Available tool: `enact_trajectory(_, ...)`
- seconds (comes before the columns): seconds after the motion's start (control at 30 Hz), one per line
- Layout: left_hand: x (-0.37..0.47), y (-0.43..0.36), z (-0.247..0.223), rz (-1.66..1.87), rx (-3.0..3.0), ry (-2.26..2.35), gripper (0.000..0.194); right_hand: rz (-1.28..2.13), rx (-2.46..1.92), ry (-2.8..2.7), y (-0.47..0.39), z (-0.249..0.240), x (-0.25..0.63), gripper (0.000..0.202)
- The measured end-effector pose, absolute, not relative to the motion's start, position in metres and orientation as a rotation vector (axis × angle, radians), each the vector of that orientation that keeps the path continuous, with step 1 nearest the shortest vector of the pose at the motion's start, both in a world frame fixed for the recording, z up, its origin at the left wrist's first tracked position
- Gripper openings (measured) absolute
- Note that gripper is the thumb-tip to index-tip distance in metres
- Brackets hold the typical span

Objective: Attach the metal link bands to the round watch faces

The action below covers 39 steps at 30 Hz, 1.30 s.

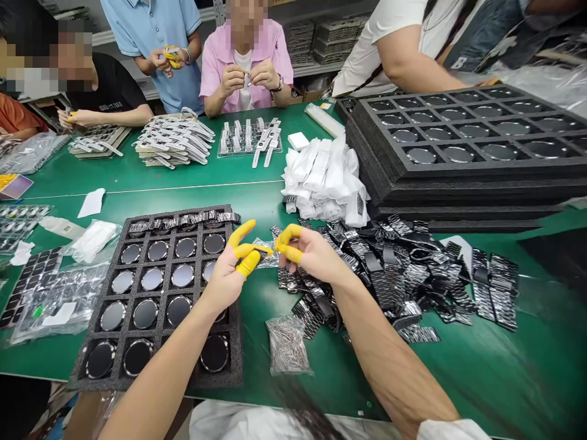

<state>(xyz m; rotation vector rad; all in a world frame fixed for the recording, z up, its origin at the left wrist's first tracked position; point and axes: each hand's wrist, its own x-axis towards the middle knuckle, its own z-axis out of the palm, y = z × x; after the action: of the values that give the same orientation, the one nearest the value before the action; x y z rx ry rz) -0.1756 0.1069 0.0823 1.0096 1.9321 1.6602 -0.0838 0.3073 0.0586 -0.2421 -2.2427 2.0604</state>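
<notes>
My left hand (227, 269), with yellow finger cots, pinches a small dark piece (263, 251) between thumb and finger; its exact kind is too small to make out. Close beside it, my right hand (314, 253), also in yellow finger cots, has thumb and fingertips pressed together at the piece's end. Whatever lies between those right fingertips is hidden. Below my left arm is a black foam tray (235, 366) of round watch heads (158, 250), with black link straps (183, 220) along its far row. Loose black link straps (389, 275) are heaped right of my right hand.
A clear bag of thin metal pins (288, 345) lies near the front edge. White-wrapped bundles (321, 177) and stacked foam trays (380, 183) stand at the back right. Across the green table (220, 189), several people handle parts near white straps (174, 137).
</notes>
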Motion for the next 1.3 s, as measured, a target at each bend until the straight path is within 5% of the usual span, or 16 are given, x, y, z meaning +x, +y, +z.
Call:
enact_trajectory(0.23, -0.163, 0.108, 0.083, 1.737, 1.162, 1.995, 0.028, 2.491, -0.128, -1.902, 0.301, 0.077, -0.070, 0.041)
enact_trajectory(0.6, -0.168, 0.110, 0.088, 1.818, 0.792, 1.745, 0.039, 2.478, -0.148, -1.764, 0.295, 0.083, -0.066, 0.033)
enact_trajectory(0.77, -0.164, 0.109, 0.089, 1.522, 0.773, 1.667, 0.047, 2.605, -0.163, -1.655, 0.284, 0.087, -0.068, 0.045)
enact_trajectory(1.3, -0.168, 0.108, 0.089, 1.554, 0.768, 1.626, 0.049, 2.933, -0.053, -1.448, 0.288, 0.084, -0.074, 0.050)
